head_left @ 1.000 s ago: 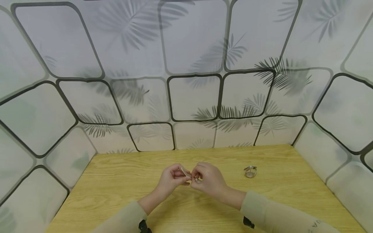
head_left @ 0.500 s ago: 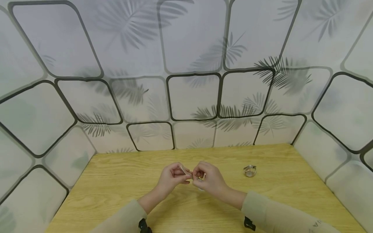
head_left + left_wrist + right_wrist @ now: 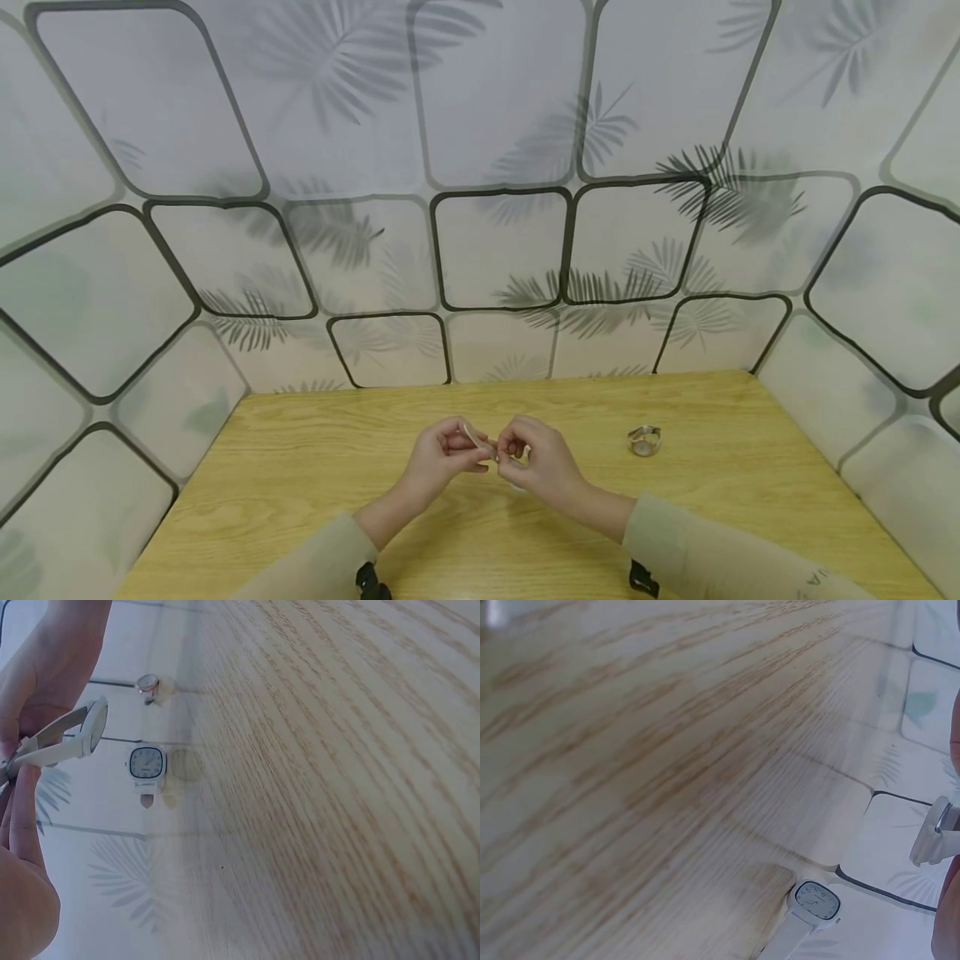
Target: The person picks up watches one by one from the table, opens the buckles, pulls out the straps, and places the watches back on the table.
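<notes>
A white-strapped watch [image 3: 94, 726] is held up between my two hands, its strap looped and its pale case hanging over the table. My left hand [image 3: 438, 457] pinches the strap [image 3: 474, 436], one end of which sticks up past the fingers. Close beside it, my right hand [image 3: 542, 460] pinches the strap near the same spot, fingers curled. The right wrist view shows part of the watch's white case [image 3: 930, 838] between the hands; the pinching fingertips are mostly hidden there.
On the wooden table [image 3: 322, 450], a small round-faced watch [image 3: 644, 442] stands at the right. A white square-faced watch [image 3: 147, 763] stands farther back, hidden behind my hands in the head view. Patterned walls [image 3: 495, 250] enclose the table at the back and sides.
My right hand has shifted very slightly, and a bit of white shows below it. Both hands otherwise keep their place with the watch between them.
</notes>
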### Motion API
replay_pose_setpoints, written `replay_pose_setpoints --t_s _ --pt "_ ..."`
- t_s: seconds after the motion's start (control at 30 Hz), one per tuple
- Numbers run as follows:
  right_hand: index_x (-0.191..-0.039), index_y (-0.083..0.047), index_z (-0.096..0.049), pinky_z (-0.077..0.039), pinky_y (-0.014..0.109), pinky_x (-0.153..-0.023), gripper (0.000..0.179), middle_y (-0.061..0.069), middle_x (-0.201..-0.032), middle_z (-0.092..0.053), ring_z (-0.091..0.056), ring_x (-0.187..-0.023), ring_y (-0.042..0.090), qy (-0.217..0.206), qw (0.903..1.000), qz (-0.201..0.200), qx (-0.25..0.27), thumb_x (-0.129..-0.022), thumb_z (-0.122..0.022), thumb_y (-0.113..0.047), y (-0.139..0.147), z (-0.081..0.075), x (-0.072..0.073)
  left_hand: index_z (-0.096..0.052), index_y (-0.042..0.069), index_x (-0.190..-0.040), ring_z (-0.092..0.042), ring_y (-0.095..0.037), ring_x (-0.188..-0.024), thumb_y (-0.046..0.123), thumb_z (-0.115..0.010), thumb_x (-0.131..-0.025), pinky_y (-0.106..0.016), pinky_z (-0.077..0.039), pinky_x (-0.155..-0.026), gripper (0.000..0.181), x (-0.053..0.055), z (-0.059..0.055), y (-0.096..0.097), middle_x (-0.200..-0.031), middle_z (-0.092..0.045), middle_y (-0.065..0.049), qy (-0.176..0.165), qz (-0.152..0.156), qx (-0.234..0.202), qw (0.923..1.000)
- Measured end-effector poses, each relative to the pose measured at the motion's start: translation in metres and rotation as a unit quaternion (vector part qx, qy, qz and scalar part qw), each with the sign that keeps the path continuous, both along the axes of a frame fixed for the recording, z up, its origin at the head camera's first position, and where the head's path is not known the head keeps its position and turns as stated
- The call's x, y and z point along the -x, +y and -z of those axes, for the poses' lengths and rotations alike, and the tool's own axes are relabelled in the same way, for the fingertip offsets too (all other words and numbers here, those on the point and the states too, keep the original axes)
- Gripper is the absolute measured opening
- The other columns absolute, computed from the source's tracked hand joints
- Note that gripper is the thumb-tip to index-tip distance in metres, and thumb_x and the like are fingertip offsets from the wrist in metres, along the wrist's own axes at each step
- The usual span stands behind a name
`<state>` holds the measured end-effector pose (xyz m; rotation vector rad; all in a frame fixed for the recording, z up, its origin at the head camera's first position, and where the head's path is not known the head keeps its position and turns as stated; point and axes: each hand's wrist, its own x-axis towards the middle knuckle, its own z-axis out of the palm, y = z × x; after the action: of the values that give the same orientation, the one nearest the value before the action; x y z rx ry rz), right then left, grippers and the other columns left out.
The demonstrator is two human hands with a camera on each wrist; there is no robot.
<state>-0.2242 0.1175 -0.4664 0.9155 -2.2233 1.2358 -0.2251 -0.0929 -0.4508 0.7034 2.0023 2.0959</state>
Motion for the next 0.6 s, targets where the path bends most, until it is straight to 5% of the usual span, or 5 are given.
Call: replay_pose_setpoints --t_s 0.6 --pt "-0.090 -0.015 -0.064 -0.053 0.029 -0.064 0.023 -0.003 -0.083 -0.060 -0.053 -0.075 0.008 0.022 0.9986 -0.026 -0.041 -0.090 -0.077 0.004 -0.0001 -0.0021 0.0005 -0.056 -0.024 -0.105 -0.078 -0.003 -0.090 -0.006 -0.070 -0.098 -0.028 -0.067 -0.079 0.023 0.0019 0.0031 -0.0023 -0.119 -0.065 -0.048 0.000 0.000 0.004 1.0000"
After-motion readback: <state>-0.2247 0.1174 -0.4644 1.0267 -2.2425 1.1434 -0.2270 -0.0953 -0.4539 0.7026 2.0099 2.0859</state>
